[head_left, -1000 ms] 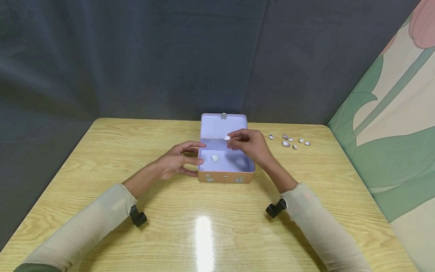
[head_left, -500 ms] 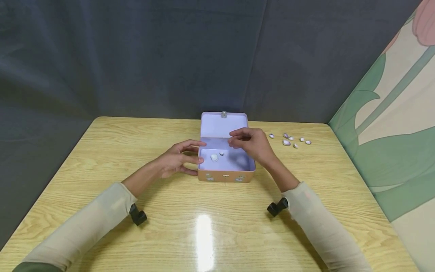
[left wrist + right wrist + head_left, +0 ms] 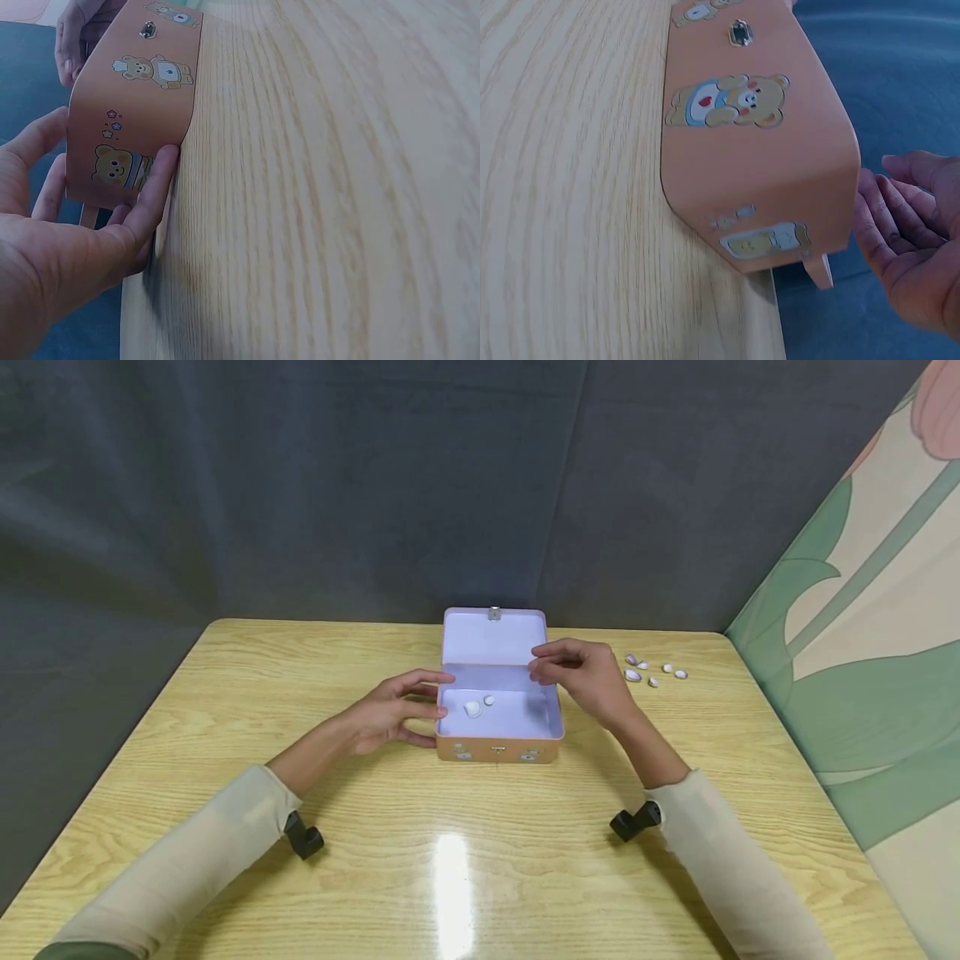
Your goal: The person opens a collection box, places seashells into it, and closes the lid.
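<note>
A hinged tin box (image 3: 501,752), orange outside with printed bears and lilac inside, stands with its lid (image 3: 495,637) raised. Two white seashells, a larger shell (image 3: 472,709) and a smaller shell (image 3: 489,700), lie on its floor toward the left. My left hand (image 3: 386,714) rests against the box's left end with fingers spread, fingertips at the rim; in the left wrist view one finger lies along the bear-printed side. Above the box's back right corner hovers my right hand (image 3: 581,677), thumb and fingers loosely bent, with nothing seen between them. The right wrist view shows this hand (image 3: 915,232) beyond the box.
Several small shells (image 3: 633,676) lie scattered on the wooden table (image 3: 360,860) to the right of the box, partly near the right hand. A dark curtain (image 3: 360,493) hangs behind the table, and a flower-patterned cloth (image 3: 885,652) borders the right.
The smaller shell, earlier pinched by my right hand, has dropped into the box beside the larger one. The right hand has then moved right. My left hand stays put.
</note>
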